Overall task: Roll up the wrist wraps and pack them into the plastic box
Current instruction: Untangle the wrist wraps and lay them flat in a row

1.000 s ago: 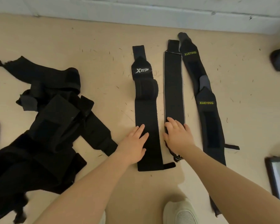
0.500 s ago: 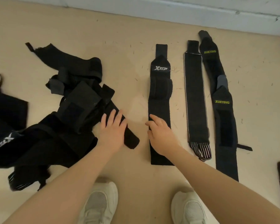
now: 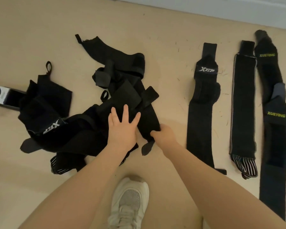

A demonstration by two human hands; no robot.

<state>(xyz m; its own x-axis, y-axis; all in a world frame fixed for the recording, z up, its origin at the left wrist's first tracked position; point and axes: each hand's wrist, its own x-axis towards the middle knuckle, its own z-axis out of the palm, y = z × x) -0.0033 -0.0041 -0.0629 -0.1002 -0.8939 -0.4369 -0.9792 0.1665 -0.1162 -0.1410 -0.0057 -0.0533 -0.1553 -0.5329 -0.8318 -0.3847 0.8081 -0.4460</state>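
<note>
Indoor room (beige floor [image 3: 40, 30], skirting)

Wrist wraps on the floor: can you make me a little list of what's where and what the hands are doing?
pile: tangled black wraps, left of the flat ones
flat wraps: three straight strips on the right
left hand: fingers spread, resting on the pile
right hand: gripping a strap end at the pile's edge
shoe: white, between the arms
rolled wraps: none seen

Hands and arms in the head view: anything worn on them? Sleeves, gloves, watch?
Nothing worn. The left hand and right hand are bare, with no gloves, rings or watch showing. Both forearms are bare as far as the frame shows, with no sleeve in view.
</note>
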